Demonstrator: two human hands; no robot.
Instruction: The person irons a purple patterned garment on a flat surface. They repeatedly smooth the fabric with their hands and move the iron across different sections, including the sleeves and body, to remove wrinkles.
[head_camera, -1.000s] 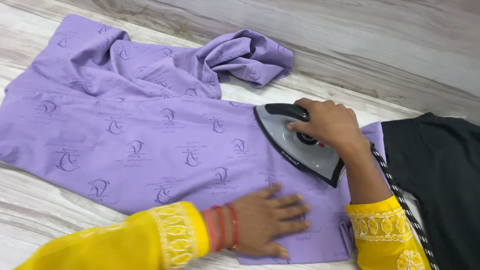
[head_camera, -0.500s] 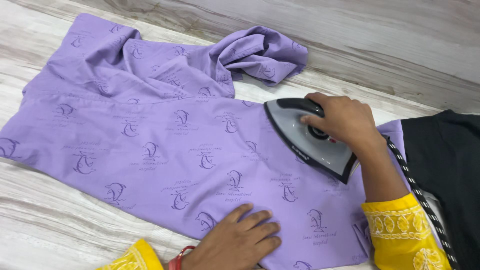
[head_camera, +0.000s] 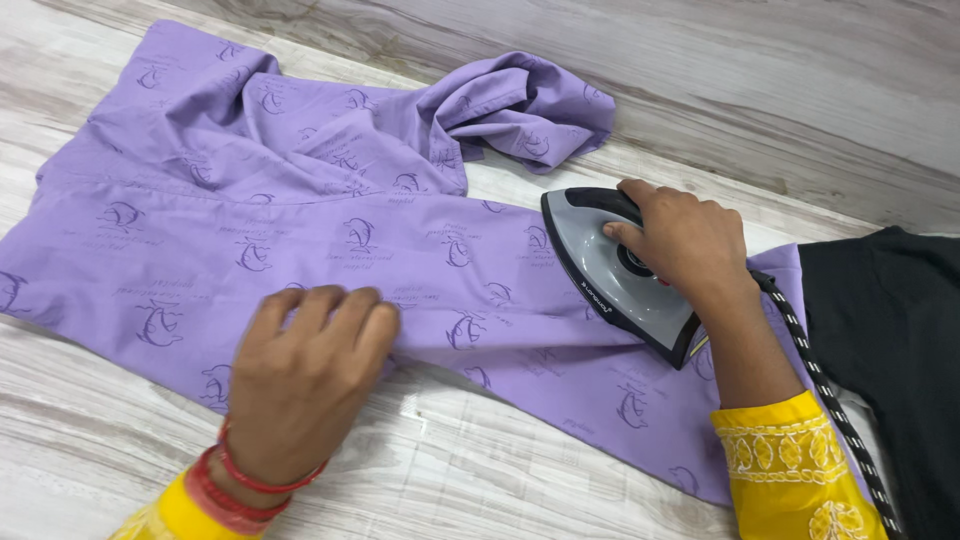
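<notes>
The right hand is clenched around the black handle of a grey iron, which rests flat on a purple printed cloth spread across the wood-grain tabletop. The left hand has its fingers curled, gripping the cloth's near edge (which is bunched and pulled up there). A braided cord runs past the right forearm beside a black fabric.

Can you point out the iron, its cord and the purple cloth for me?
iron (head_camera: 610, 275), head view, on its grey body.
cord (head_camera: 815, 375), head view, on its striped middle stretch.
purple cloth (head_camera: 300, 235), head view, on its flat part.
</notes>
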